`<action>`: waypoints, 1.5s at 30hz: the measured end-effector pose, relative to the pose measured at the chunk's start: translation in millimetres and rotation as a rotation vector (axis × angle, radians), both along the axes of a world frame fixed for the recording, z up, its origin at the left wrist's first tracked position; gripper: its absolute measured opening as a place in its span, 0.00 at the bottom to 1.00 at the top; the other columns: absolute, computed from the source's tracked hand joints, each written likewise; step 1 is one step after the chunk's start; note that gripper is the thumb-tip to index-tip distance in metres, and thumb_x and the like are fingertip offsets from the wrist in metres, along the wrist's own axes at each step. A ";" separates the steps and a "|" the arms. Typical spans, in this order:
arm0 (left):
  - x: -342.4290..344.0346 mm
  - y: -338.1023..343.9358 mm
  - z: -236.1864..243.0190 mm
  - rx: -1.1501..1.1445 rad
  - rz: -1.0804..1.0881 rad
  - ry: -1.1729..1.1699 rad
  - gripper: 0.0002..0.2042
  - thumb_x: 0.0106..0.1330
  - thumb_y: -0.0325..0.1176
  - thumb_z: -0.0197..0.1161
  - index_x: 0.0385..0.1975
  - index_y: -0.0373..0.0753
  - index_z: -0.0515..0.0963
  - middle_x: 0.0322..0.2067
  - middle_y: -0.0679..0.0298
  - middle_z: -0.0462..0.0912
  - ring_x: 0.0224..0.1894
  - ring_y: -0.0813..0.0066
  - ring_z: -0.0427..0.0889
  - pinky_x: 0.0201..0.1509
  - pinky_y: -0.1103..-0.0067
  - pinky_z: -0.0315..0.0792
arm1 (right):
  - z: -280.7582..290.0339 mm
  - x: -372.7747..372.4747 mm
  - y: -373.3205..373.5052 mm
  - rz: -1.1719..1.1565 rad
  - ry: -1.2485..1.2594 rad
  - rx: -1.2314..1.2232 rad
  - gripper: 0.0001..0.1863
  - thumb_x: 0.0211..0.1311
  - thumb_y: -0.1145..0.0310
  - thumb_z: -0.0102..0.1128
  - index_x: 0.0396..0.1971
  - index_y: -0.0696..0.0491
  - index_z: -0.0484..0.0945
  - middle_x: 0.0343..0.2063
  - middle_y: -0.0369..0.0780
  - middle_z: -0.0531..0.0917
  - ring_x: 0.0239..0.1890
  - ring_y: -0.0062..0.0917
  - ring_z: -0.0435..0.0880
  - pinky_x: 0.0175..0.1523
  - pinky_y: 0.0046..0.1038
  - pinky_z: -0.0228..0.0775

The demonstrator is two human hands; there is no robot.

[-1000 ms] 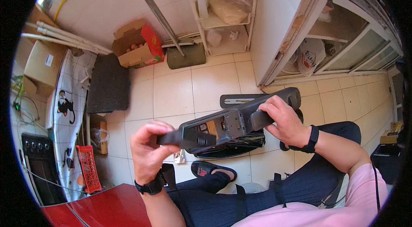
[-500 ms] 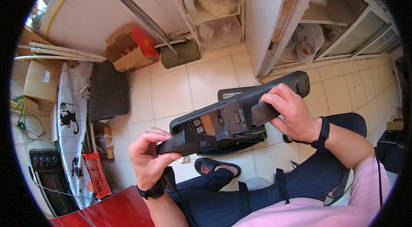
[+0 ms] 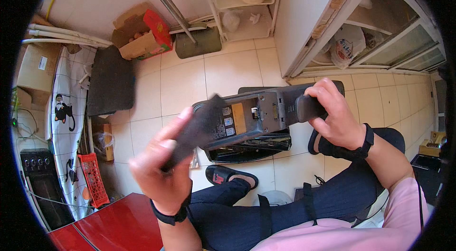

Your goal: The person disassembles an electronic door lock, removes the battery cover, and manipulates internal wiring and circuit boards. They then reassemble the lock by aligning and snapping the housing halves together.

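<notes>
A long black handheld terminal (image 3: 266, 134) is held underside up, with its recessed bay facing me. Inside the bay are a printed label (image 3: 228, 123) and a row of metal contacts (image 3: 275, 110). My right hand (image 3: 332, 111) grips the terminal's right end, fingers over the edge by a rounded black flap (image 3: 306, 108). My left hand (image 3: 164, 163), smeared by motion, is closed round a black block-like piece (image 3: 197, 130). That piece is tilted up in front of the bay's left end; whether it touches the terminal I cannot tell.
Below the terminal is a black open container (image 3: 251, 149) on the tiled floor. A dustpan (image 3: 198, 43), a cardboard box (image 3: 137, 37) and a white shelf rack (image 3: 247, 23) line the far wall. A red surface (image 3: 114, 222) lies at lower left, near a red plastic basket (image 3: 93, 179).
My left hand has swung the black piece from lying nearly level to a steep upward tilt. The terminal and my right hand have shifted slightly right. The view has moved a little.
</notes>
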State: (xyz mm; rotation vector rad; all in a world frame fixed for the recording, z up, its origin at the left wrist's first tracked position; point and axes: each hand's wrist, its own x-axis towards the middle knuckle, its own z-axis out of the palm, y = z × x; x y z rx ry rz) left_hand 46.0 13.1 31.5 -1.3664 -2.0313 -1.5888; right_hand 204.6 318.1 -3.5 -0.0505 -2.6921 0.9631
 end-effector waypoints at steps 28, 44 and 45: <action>5.4 23.9 -5.1 -0.612 -0.027 0.427 0.06 0.52 0.24 0.73 0.27 0.41 0.83 0.48 0.60 0.88 0.60 0.58 0.82 0.68 0.59 0.70 | 5.6 1.6 1.2 0.088 0.041 0.030 0.29 0.42 0.79 0.71 0.48 0.55 0.72 0.40 0.46 0.71 0.43 0.46 0.76 0.47 0.40 0.72; 4.1 24.0 -10.9 -0.523 0.098 -0.310 0.28 0.52 0.35 0.80 0.54 0.35 0.78 0.52 0.48 0.82 0.53 0.57 0.83 0.56 0.70 0.76 | 9.9 -3.1 -4.8 0.204 0.053 0.005 0.28 0.40 0.79 0.71 0.47 0.55 0.73 0.39 0.45 0.72 0.42 0.45 0.77 0.46 0.41 0.73; 4.3 23.3 -9.8 -0.619 0.084 -0.427 0.28 0.52 0.35 0.80 0.53 0.35 0.79 0.48 0.50 0.83 0.50 0.59 0.84 0.54 0.71 0.77 | 11.1 -3.5 -4.0 0.252 0.041 0.019 0.28 0.40 0.79 0.71 0.47 0.56 0.73 0.39 0.45 0.72 0.42 0.44 0.77 0.46 0.41 0.73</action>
